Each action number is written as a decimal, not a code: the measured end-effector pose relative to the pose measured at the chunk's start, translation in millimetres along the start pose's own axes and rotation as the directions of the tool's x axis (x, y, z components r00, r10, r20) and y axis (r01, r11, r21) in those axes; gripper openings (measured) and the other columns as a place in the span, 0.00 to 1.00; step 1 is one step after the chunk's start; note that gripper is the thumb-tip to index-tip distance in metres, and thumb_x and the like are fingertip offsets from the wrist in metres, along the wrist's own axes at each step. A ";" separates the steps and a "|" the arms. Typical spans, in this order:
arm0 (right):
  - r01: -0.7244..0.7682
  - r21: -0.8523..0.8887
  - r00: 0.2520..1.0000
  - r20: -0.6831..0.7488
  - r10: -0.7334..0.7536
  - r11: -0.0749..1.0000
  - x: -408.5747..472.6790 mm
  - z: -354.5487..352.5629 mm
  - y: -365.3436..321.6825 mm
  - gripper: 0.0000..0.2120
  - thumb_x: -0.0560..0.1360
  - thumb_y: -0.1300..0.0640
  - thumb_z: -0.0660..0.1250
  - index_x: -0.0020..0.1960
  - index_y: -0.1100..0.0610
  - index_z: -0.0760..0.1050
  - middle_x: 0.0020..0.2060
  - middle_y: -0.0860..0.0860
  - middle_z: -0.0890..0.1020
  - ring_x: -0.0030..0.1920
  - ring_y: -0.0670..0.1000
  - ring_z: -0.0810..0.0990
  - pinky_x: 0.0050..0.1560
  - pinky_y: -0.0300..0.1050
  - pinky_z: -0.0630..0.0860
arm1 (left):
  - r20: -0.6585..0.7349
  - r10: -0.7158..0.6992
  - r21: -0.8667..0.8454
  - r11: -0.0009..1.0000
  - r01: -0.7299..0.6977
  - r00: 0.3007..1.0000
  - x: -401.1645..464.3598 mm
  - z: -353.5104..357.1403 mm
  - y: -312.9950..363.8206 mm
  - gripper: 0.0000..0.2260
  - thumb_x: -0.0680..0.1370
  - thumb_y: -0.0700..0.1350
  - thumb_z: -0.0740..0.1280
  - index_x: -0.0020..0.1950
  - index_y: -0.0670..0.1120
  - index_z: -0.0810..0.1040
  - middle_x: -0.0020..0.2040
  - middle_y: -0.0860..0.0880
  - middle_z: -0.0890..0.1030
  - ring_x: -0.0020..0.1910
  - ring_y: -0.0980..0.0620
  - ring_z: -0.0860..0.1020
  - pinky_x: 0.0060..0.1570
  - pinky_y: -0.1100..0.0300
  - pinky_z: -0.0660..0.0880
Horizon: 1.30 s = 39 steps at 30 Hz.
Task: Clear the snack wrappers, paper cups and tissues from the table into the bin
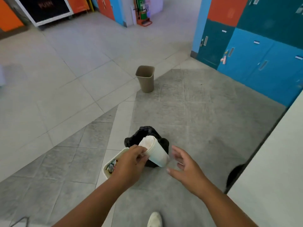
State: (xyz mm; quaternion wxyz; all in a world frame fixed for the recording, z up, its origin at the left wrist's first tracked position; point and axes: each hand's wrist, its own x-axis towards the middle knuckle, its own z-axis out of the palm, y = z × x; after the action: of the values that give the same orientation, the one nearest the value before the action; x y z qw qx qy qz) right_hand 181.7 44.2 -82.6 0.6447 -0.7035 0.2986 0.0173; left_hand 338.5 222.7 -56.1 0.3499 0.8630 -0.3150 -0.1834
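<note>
Tiled floor [205,128]: tan bin [146,79], black bag-lined bin [144,133], white shoe [154,219].

Grey tiled floor [205,122]; blue lockers [255,63] at right.

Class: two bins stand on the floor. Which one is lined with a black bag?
The white bin beneath the left hand and paper cup; the tan bin farther off is unlined.

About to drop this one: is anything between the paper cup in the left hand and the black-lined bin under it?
Nothing visible. The left hand holds the paper cup directly over the black-lined bin; the right hand is open beside it, off the path.
</note>
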 end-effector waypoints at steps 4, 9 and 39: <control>-0.094 -0.009 0.994 0.048 0.094 0.996 52.7 32.5 29.6 0.34 0.76 0.59 0.75 0.72 0.35 0.64 0.70 0.43 0.74 0.71 0.42 0.71 0.73 0.41 0.68 | -0.049 -0.211 -0.002 0.977 0.211 0.976 42.7 15.2 -75.3 0.08 0.77 0.47 0.72 0.46 0.60 0.76 0.44 0.57 0.80 0.41 0.59 0.80 0.42 0.55 0.79; -0.218 -0.008 0.975 0.042 0.218 0.976 125.7 53.7 72.0 0.30 0.77 0.57 0.75 0.73 0.40 0.68 0.66 0.45 0.75 0.69 0.45 0.73 0.64 0.42 0.73 | -0.081 -0.302 0.032 0.952 0.305 0.950 91.8 54.0 -151.2 0.08 0.78 0.47 0.71 0.48 0.61 0.75 0.43 0.58 0.79 0.40 0.65 0.77 0.36 0.68 0.69; 0.012 -0.570 0.951 0.261 0.168 0.821 364.7 107.5 173.4 0.32 0.79 0.51 0.70 0.80 0.46 0.63 0.74 0.50 0.71 0.70 0.55 0.74 0.67 0.50 0.74 | 0.004 -0.498 0.083 0.864 0.496 0.867 217.1 236.6 -352.7 0.20 0.79 0.48 0.66 0.72 0.49 0.74 0.67 0.45 0.79 0.64 0.44 0.78 0.60 0.52 0.74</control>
State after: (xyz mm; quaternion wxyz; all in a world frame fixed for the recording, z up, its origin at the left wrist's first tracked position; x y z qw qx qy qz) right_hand 443.2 -0.6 -405.5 0.4438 -0.8386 0.2077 0.2379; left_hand 517.3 157.6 -493.5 0.2522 0.9257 -0.0936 -0.2657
